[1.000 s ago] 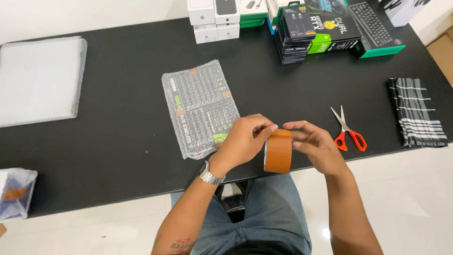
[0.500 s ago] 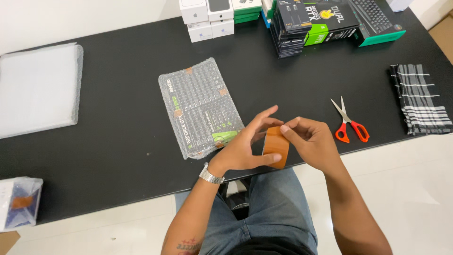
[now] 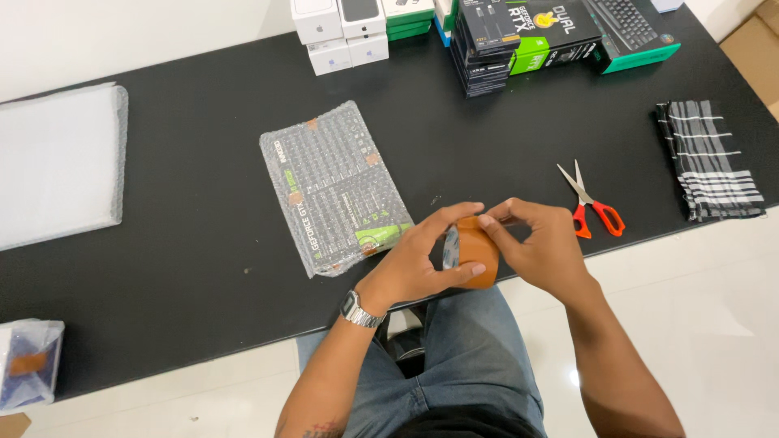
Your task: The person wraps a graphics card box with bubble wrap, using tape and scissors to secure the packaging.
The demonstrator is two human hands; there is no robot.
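Note:
A roll of brown packing tape (image 3: 475,253) is held upright over the near edge of the black table (image 3: 203,243). My left hand (image 3: 418,264) grips the roll from the left, a metal watch on its wrist. My right hand (image 3: 540,247) grips it from the right, with the fingertips pinching at the top of the roll. To the left of the hands a dark flat box wrapped in bubble wrap (image 3: 334,188) lies on the table, with small brown tape pieces on it.
Orange-handled scissors (image 3: 592,207) lie right of my hands, a black checked cloth (image 3: 710,158) further right. Stacked white, green and black boxes (image 3: 487,32) line the far edge. Bubble-wrap sheets (image 3: 57,162) lie far left; a small wrapped parcel (image 3: 28,361) sits bottom left.
Both hands stay on the tape roll over the table's near edge. My left fingers have spread along its side and my right fingertips have shifted to its top.

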